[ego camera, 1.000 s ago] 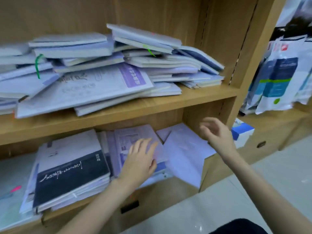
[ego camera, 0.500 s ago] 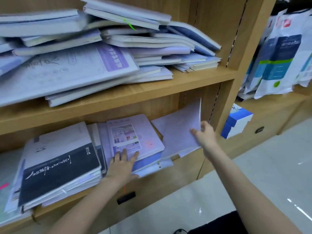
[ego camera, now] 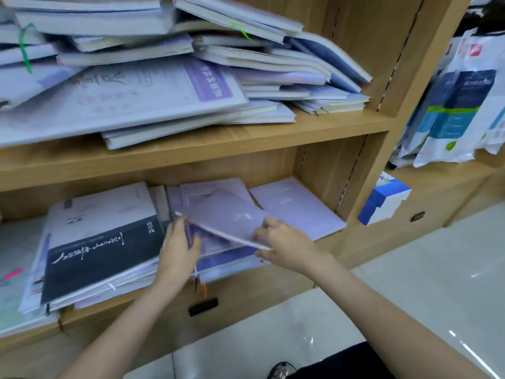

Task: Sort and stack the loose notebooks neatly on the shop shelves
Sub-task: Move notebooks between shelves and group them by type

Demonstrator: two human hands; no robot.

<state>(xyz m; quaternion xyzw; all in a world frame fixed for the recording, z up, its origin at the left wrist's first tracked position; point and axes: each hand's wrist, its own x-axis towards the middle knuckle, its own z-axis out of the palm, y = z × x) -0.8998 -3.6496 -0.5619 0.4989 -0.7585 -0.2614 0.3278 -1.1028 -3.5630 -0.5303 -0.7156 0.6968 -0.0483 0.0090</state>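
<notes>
On the lower shelf [ego camera: 246, 280], my left hand [ego camera: 179, 244] and my right hand [ego camera: 284, 242] both grip a thin lilac notebook [ego camera: 226, 214], lifted at its near edge above a small pile of purple notebooks [ego camera: 232, 258]. My left hand holds its left corner and my right hand pinches its right corner. A pale lilac notebook [ego camera: 297, 209] lies flat to the right. A black-and-white book [ego camera: 101, 242] tops a stack at the left. The upper shelf [ego camera: 246, 140] carries a messy heap of notebooks [ego camera: 164, 77].
A wooden upright [ego camera: 382, 149] closes the shelf bay on the right. Beyond it stand a blue-and-white box [ego camera: 388, 201] and hanging plastic packs [ego camera: 459, 110]. A pale tiled floor [ego camera: 410, 283] lies below. Under the lower shelf there is a drawer handle [ego camera: 203, 306].
My right hand moved left from the shelf's right end to the middle pile. Both hands took hold of the thin lilac notebook and raised its near edge.
</notes>
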